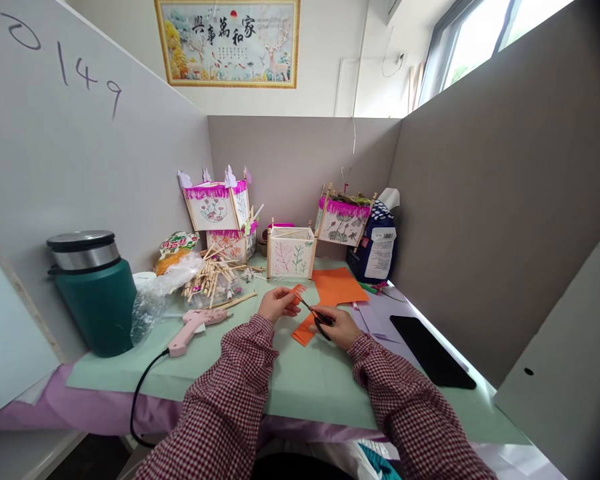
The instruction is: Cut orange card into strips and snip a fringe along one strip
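My left hand [279,305] pinches a small strip of orange paper [299,290] whose upper edge is cut into a fringe. Black-handled scissors [323,323] are gripped in my right hand [341,327], their blades pointing up and left at the strip. Beneath the scissors lies another orange paper strip [304,331] on the pale green table cover. A larger orange sheet [341,285] rests just beyond my right hand. Behind my hands stands a square paper lantern [291,253] with wooden corner sticks and drawn plants on its sides.
At left are a green thermos [97,300], a pink glue gun [197,327] with a black cord, and a pile of wooden sticks [213,277]. Pink-fringed lanterns [214,207] stand behind. A black tablet-like slab [430,350] and a dark blue pack [377,247] lie right, beside the partition.
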A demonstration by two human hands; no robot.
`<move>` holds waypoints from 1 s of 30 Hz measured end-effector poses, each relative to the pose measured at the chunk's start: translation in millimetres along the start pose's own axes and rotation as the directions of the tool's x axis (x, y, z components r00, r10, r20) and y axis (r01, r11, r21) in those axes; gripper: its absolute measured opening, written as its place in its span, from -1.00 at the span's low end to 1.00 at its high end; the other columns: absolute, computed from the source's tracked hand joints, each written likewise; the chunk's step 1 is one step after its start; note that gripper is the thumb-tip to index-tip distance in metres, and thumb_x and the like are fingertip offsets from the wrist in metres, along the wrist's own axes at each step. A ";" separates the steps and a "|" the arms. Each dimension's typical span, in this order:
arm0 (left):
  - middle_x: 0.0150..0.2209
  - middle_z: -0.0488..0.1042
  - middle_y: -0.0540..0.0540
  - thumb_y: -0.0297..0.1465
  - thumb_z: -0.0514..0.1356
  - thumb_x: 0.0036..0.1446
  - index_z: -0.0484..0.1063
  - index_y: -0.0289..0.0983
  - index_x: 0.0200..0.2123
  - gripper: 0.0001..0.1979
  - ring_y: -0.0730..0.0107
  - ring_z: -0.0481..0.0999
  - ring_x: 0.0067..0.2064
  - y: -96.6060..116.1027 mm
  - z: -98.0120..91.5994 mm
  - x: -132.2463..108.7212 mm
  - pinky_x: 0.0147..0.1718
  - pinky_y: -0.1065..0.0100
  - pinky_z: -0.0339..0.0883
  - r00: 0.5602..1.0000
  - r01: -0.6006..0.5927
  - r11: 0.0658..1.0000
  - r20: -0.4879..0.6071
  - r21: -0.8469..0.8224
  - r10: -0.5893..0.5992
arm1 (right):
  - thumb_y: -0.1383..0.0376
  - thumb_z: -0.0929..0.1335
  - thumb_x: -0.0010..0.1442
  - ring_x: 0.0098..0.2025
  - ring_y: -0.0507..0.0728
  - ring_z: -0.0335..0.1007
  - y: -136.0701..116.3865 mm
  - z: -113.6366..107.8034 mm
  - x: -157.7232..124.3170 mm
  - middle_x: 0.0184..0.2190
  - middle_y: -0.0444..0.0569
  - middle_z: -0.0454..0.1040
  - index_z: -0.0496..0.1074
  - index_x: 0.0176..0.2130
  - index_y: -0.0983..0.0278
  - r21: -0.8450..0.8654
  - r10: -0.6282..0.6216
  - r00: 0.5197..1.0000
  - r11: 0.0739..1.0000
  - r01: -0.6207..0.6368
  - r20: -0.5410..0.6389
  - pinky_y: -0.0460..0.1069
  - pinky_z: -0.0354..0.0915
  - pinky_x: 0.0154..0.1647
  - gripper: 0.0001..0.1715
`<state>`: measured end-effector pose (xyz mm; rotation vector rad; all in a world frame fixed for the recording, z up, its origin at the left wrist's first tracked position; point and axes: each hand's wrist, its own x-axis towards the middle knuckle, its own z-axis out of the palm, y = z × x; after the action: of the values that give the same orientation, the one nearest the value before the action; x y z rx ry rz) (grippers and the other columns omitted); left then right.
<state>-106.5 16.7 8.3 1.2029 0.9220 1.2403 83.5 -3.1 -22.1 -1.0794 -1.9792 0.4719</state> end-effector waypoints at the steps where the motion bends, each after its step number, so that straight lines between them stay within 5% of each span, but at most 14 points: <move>1: -0.52 0.47 -0.07 -0.33 0.26 -0.14 0.34 -0.34 -0.44 -0.78 0.38 0.50 -0.56 0.1 0.2 -0.1 -0.58 0.40 0.38 1.000 0.001 1.000 -0.003 -0.001 -0.001 | 0.18 0.38 -0.10 -0.29 0.09 0.39 0.6 0.1 0.1 -0.26 -0.04 0.49 0.43 -0.11 0.24 0.003 -0.004 1.000 1.000 0.004 -0.002 -0.03 0.30 -0.25 -0.50; 30: -0.51 0.48 -0.07 -0.31 0.23 -0.05 0.29 -0.33 -0.40 -0.77 0.40 0.50 -0.56 0.0 0.3 -0.5 -0.60 0.42 0.37 1.000 0.023 0.999 0.013 -0.044 -0.022 | 0.19 0.39 -0.10 -0.28 0.10 0.42 4.7 0.5 0.1 -0.26 -0.06 0.51 0.44 -0.12 0.22 0.014 0.035 0.999 0.999 -0.035 -0.004 -0.02 0.33 -0.20 -0.52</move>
<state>-106.3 16.2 8.4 1.1607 0.8924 1.2281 85.5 -0.3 -25.3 -1.1065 -1.9534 0.5009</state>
